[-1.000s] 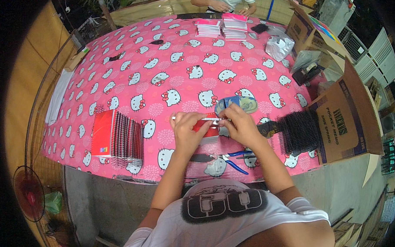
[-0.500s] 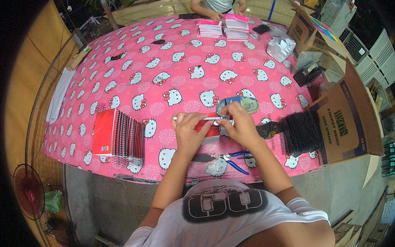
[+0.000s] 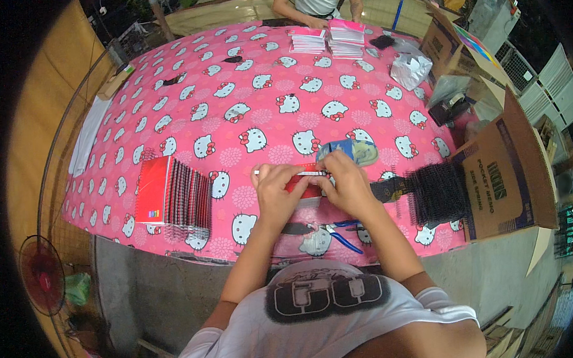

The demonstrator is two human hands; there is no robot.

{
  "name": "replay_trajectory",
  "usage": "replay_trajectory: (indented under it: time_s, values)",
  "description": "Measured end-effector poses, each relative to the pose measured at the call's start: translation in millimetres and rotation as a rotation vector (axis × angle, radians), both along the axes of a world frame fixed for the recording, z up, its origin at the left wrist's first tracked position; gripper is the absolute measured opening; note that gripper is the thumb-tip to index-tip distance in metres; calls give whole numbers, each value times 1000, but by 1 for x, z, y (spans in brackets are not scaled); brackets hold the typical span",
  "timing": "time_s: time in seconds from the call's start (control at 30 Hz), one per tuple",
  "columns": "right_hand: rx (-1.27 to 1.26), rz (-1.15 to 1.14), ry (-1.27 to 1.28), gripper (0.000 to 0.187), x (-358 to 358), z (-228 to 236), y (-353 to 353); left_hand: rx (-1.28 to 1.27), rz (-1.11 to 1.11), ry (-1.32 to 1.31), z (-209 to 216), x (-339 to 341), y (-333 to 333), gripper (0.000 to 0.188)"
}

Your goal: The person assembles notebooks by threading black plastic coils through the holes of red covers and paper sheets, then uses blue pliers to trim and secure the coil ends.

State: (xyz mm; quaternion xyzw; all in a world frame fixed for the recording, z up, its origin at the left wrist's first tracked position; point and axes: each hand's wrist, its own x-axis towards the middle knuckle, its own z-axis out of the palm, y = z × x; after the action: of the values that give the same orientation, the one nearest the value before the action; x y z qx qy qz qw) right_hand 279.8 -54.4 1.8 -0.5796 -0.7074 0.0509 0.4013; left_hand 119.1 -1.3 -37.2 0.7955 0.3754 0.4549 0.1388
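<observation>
With both the left hand (image 3: 279,190) and right hand (image 3: 344,182) pinched on the red booklet (image 3: 301,181) just behind the pliers (image 3: 343,233), I'd keep its spine edge square.

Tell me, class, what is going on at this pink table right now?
A person stands at the pink patterned table with both hands on a small red booklet; the left hand and right hand pinch its top edge, where a thin white strip lies. Finished red spiral notebooks are stacked to the left, black wire coils lie to the right, and blue-handled pliers rest near the table edge. Another person works at the far end.
</observation>
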Motion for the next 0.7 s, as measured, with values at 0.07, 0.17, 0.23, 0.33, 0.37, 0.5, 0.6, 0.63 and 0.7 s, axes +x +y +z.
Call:
replay_trajectory:
  time_s: [0.07, 0.17, 0.23, 0.33, 0.37, 0.5, 0.6, 0.63, 0.7]
  values:
    - [52, -9, -29, 15, -2, -7, 3, 18, 2, 5, 1, 1, 0, 20]
    - [4, -27, -51, 14, -3, -5, 3, 53, 0, 19, 5, 0, 1, 23]
    - [-30, 22, -95, 15, 4, -6, 4, 48, -4, 27, 4, -2, -1, 22]
    - [-97, 10, -127, 24, 69, -21, 28, 56, -33, -5, 2, -7, -2, 21]
    - [-172, -112, -78, 28, 95, -30, 36, 42, -36, -22, 1, -5, -2, 20]
    - [-326, -69, -319, 35, 143, -87, 37, 15, -79, -44, 4, 7, 2, 23]
    - [-453, -243, -360, 41, 129, -90, 43, -11, -60, -8, 10, 14, 3, 30]
    - [-378, -250, -117, 41, 129, -90, 42, -25, -52, 7, 11, 17, 3, 32]
    - [-215, -247, 366, 40, 128, -86, 42, 27, -51, 42, 9, 16, 5, 35]
